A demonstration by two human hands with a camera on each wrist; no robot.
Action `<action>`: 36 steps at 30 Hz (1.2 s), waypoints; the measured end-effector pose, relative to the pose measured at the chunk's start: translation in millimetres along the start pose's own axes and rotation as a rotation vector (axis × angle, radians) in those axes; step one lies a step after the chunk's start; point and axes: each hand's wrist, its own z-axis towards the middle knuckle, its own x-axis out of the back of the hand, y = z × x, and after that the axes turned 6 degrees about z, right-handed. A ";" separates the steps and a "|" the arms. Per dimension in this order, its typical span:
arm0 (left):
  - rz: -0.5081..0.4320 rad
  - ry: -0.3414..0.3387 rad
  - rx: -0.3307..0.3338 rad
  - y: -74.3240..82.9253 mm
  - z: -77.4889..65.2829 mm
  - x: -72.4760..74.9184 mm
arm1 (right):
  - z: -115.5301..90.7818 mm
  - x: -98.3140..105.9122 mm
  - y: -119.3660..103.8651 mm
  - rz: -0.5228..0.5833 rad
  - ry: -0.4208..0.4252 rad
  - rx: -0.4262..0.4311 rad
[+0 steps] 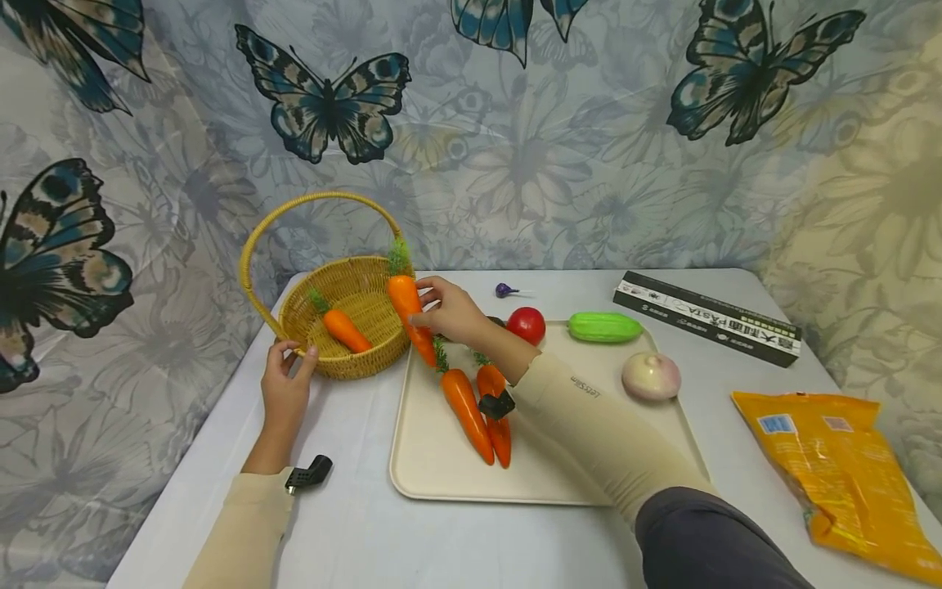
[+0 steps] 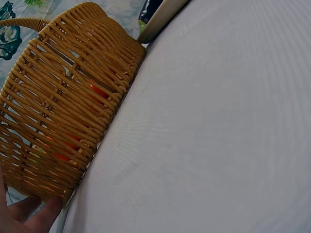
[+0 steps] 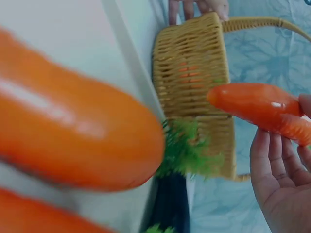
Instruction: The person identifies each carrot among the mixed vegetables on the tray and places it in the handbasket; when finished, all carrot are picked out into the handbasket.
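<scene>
My right hand (image 1: 455, 312) holds an orange carrot (image 1: 406, 304) with a green top, thumb and fingers around it, at the right rim of the wicker basket (image 1: 371, 360). In the right wrist view that carrot (image 3: 257, 102) points its tip toward the basket's side. With its thumb and fingers, my left hand (image 1: 285, 384) grips the basket's front left rim near the base of the handle. Inside the basket lies another carrot (image 1: 346, 329). On the beige tray (image 1: 427, 478) are two more carrots, one (image 1: 467, 415) beside the other (image 1: 500, 433), partly hidden by the right wrist camera.
The tray also bears a red tomato (image 1: 526, 325), a green cucumber-like vegetable (image 1: 605, 327), an onion (image 1: 652, 376) and a dark long vegetable (image 3: 170, 204). A black pasta box (image 1: 706, 317) and an orange bag (image 1: 846, 474) lie to the right. A small purple item (image 1: 504, 290) sits behind.
</scene>
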 end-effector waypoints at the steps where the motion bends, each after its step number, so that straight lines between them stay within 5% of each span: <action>1: -0.001 -0.003 -0.001 6.9 -2.3 1.2 | 2.6 -2.5 -2.9 0.000 -0.007 0.000; 4: 0.002 0.007 0.004 7.4 -1.9 0.5 | 11.0 -9.4 -10.0 0.012 -0.023 -0.004; 8: -0.011 0.008 0.011 -12.2 5.3 -3.9 | 27.8 -15.3 -13.6 0.003 -0.019 -0.026; 18: -0.007 0.014 0.007 -10.7 8.2 -0.4 | 72.4 -34.3 -25.8 0.021 -0.102 -0.001; 36: 0.028 -0.004 0.032 -13.4 7.8 -1.5 | 87.6 -70.1 0.0 -0.057 -0.013 -0.022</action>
